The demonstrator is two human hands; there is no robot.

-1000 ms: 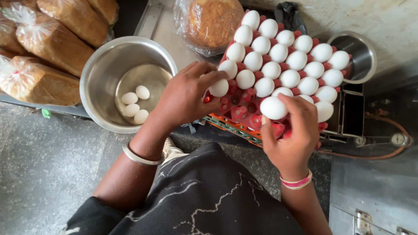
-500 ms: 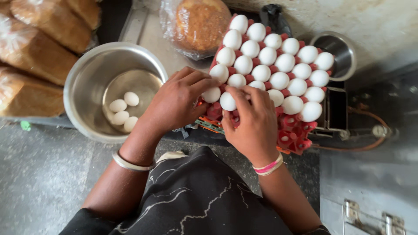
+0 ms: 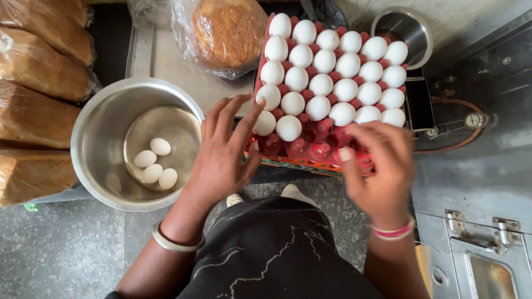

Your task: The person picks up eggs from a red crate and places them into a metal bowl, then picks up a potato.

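The left hand (image 3: 224,152) spreads open-fingered at the near edge of the red egg tray (image 3: 327,152), fingertips beside a white egg (image 3: 264,123). The right hand (image 3: 377,166) is motion-blurred over empty cups; whether it grips anything is unclear. Four eggs lie in the steel bowl (image 3: 97,127). Wrapped loaves (image 3: 39,119) are cut off at left.

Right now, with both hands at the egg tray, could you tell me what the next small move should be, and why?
Probably close the left hand on the nearest egg at the red tray's front edge. Its spread fingertips already touch that egg, the right hand looks empty over vacated cups, and the steel bowl beside it already holds four eggs.
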